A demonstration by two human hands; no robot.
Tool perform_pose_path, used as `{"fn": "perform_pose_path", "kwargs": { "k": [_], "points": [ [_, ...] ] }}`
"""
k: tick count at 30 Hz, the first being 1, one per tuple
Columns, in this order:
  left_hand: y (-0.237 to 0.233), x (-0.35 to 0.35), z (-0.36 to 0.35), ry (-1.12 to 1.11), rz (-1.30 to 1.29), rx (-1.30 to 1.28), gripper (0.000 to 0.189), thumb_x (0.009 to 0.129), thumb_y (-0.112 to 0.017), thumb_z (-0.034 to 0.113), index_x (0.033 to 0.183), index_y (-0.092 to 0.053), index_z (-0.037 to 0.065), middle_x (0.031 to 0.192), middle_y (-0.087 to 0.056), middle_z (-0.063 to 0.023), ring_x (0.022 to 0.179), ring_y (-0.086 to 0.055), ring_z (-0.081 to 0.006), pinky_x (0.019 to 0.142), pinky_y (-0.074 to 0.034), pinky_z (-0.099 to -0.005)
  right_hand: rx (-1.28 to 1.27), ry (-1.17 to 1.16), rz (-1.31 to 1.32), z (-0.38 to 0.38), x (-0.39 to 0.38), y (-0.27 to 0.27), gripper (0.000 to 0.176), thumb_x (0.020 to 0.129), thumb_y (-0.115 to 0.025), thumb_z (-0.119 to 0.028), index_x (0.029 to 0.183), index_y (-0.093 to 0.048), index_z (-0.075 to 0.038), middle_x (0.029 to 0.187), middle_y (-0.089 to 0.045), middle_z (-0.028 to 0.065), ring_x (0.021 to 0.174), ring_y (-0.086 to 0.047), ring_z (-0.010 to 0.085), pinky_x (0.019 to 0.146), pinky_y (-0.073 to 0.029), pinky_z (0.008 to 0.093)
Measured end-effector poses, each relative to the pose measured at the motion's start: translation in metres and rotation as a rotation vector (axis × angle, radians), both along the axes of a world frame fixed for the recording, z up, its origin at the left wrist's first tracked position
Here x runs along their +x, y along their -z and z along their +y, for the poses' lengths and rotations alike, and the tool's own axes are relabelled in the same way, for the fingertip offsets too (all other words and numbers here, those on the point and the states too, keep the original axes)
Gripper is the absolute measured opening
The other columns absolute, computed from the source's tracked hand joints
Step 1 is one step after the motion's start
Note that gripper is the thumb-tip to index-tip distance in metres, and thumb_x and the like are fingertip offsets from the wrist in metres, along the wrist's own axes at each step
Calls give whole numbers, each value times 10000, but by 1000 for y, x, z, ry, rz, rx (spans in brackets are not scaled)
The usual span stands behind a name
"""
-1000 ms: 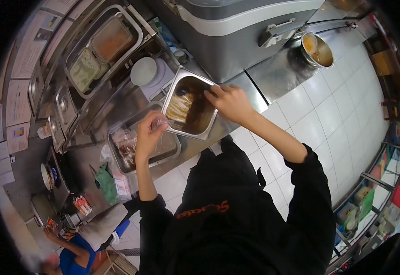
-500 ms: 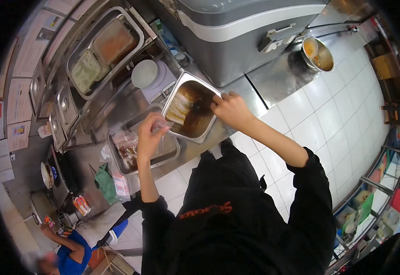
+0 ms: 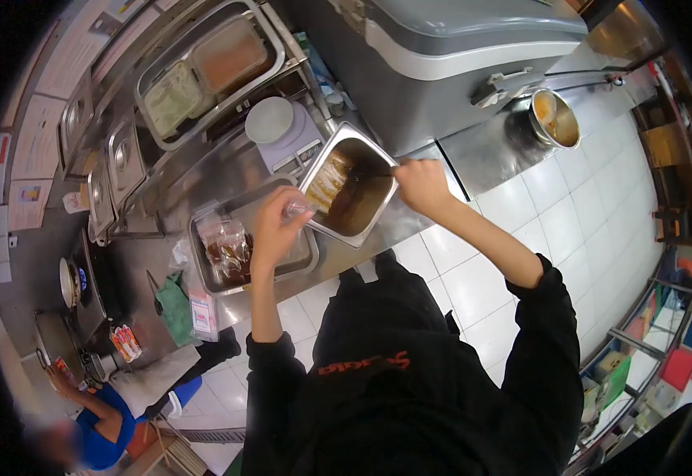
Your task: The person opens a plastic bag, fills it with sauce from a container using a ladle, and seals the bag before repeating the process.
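Note:
A deep steel pan [image 3: 355, 231] holds brown sauce [image 3: 351, 194], with a clear plastic bag [image 3: 329, 181] lying along its left inner wall. My left hand [image 3: 276, 226] is closed at the pan's left rim, pinching the mouth of the clear bag. At the right rim my right hand [image 3: 424, 186] is closed around what looks like a thin utensil handle [image 3: 384, 175] reaching into the pan; its far end is lost in the dark sauce. Left of the pan, a shallow steel tray [image 3: 292, 268] holds filled clear bags [image 3: 227, 247], partly behind my left forearm.
A kitchen scale [image 3: 286, 143] stands behind the pan, beside a large grey cooler [image 3: 433, 95]. A steel pot [image 3: 566, 129] sits at the far right. A green cloth [image 3: 173, 311] lies on the left counter. Another person in a blue shirt [image 3: 112, 424] is at the lower left.
The view has shifted, so the surroundings appear displaced. The bag mouth stays in my left hand at the pan. My right hand sits slightly farther out from the rim, showing more of the thin handle.

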State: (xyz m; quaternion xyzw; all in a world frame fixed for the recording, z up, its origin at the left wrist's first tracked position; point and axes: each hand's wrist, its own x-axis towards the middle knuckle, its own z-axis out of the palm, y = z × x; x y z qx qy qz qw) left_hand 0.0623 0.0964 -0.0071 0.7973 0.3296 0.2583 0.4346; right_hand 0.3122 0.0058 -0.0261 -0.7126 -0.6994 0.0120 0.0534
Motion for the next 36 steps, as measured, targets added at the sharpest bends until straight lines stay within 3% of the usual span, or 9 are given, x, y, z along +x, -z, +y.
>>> {"fn": "perform_pose_path", "kwargs": {
  "k": [4, 5, 8, 13, 16, 18, 20, 30, 36],
  "points": [
    [0, 4, -7, 7, -52, -19, 244, 664, -660, 61, 873, -554, -5, 879, -555, -85, 795, -542, -202, 711, -417, -290, -5, 17, 109, 4, 7, 10, 73, 615, -622, -145, 656, -606, -87, 694, -606, 113, 663, -611, 291, 573, -475, 390],
    [0, 5, -8, 13, -45, 7, 254, 664, -667, 61, 880, -551, -4, 884, -549, -91, 799, -544, -211, 724, -421, -290, -42, 64, 67, 4, 4, 10, 267, 577, -564, -83, 793, -696, -170, 686, -625, 80, 628, -604, 263, 582, -476, 379],
    [-1, 7, -10, -2, -58, -11, 261, 652, -679, 55, 870, -549, -7, 880, -547, -93, 797, -544, -216, 723, -421, -286, -14, 115, 222, 0, 1, 23, 145, 606, -616, -134, 744, -660, -137, 707, -615, 121, 661, -604, 309, 614, -481, 398],
    [1, 10, -18, -52, -53, -13, 256, 645, -683, 47, 852, -545, -14, 871, -545, -98, 795, -549, -232, 722, -422, -297, -148, 143, 485, -1, -3, 41, 196, 606, -584, -89, 734, -701, -180, 701, -635, 146, 633, -608, 281, 619, -483, 389],
    [-1, 12, -23, -73, -56, 13, 245, 647, -677, 40, 847, -547, -14, 869, -545, -101, 792, -551, -239, 722, -423, -304, -348, 259, 844, -1, -2, 44, 263, 625, -516, -18, 766, -710, -126, 650, -639, 136, 525, -587, 207, 521, -468, 332],
    [-2, 13, -25, -78, -35, 14, 239, 648, -673, 36, 846, -548, -12, 869, -544, -102, 791, -552, -240, 724, -424, -307, -368, 380, 1302, -2, -6, 56, 329, 599, -468, 109, 833, -678, 12, 600, -612, 81, 393, -448, 84, 365, -349, 218],
    [1, 14, -26, -89, -43, 10, 228, 667, -670, 42, 856, -550, -2, 851, -545, -75, 772, -523, -169, 711, -403, -266, -334, 381, 1356, -2, -14, 59, 340, 612, -436, 94, 833, -679, 9, 594, -614, 84, 402, -458, 84, 364, -346, 223],
    [29, 0, -20, -110, -284, -133, 218, 691, -650, 19, 877, -550, -34, 885, -538, -80, 818, -524, -173, 733, -407, -279, -245, 340, 1518, -12, -9, 37, 367, 585, -446, 120, 869, -663, 36, 596, -588, 75, 385, -360, 61, 354, -266, 200],
    [36, -11, -25, -201, -389, -562, 192, 769, -586, 15, 956, -548, -8, 957, -545, -46, 860, -516, -120, 748, -432, -251, -167, 384, 1566, -26, 8, 15, 356, 610, -418, 122, 856, -661, 37, 600, -585, 72, 423, -385, 66, 373, -275, 206]
  ]
}}
